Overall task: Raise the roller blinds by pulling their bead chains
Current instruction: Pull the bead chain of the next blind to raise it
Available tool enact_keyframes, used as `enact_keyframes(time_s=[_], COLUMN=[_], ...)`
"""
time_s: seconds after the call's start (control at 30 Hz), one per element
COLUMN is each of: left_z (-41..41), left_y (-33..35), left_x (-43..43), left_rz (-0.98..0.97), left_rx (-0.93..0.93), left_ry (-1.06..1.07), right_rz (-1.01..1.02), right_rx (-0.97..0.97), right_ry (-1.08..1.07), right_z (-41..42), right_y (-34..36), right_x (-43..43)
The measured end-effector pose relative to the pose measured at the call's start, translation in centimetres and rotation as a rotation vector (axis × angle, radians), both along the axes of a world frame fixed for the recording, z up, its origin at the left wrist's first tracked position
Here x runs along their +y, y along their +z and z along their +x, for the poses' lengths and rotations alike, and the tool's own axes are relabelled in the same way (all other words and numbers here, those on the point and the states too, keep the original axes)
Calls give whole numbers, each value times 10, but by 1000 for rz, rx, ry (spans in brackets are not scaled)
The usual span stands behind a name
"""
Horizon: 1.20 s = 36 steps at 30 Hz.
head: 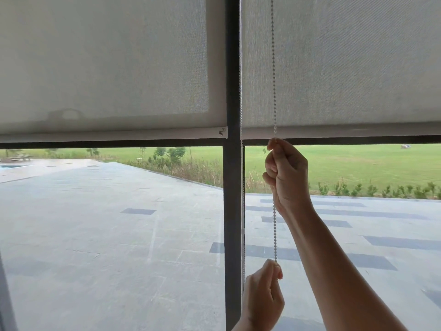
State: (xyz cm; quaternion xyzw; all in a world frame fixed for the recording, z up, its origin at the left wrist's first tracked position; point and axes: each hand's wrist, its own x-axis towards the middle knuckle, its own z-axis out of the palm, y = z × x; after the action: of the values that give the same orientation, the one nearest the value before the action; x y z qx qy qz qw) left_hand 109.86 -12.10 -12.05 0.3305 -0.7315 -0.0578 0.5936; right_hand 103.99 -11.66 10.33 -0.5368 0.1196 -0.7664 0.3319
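Two grey roller blinds hang side by side, the left blind (102, 63) and the right blind (346, 63), both with bottom bars about level with the window's horizontal frame bar. A white bead chain (274, 75) hangs in front of the right blind's left edge; its other strand (241, 75) runs along the dark mullion. My right hand (286, 175) is closed around the front strand just below the blind's bottom bar. Lower down, my left hand (262, 295) pinches the same strand between thumb and fingers.
A dark vertical mullion (232, 211) separates the two glass panes. Outside lie a paved terrace, a lawn and low shrubs. A dark frame edge (6, 295) runs along the bottom left.
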Motion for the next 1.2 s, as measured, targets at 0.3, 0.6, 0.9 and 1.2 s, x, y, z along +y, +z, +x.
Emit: enact_keyframes(time_s=[0.3, 0.6, 0.9, 1.2], left_z=[-1, 18, 37, 33], left_y=[0, 1, 3, 40], left_x=[7, 11, 3, -4], left_rz=[-15, -37, -7, -111], left_rx=[17, 83, 119, 140], left_ry=[21, 66, 120, 119], right_rz=[67, 184, 183, 217], right_rx=[154, 184, -169, -170], right_ry=[-104, 347, 391, 364], right_z=[-14, -11, -12, -13], right_y=[5, 15, -4, -47], right_x=[-21, -42, -37, -35])
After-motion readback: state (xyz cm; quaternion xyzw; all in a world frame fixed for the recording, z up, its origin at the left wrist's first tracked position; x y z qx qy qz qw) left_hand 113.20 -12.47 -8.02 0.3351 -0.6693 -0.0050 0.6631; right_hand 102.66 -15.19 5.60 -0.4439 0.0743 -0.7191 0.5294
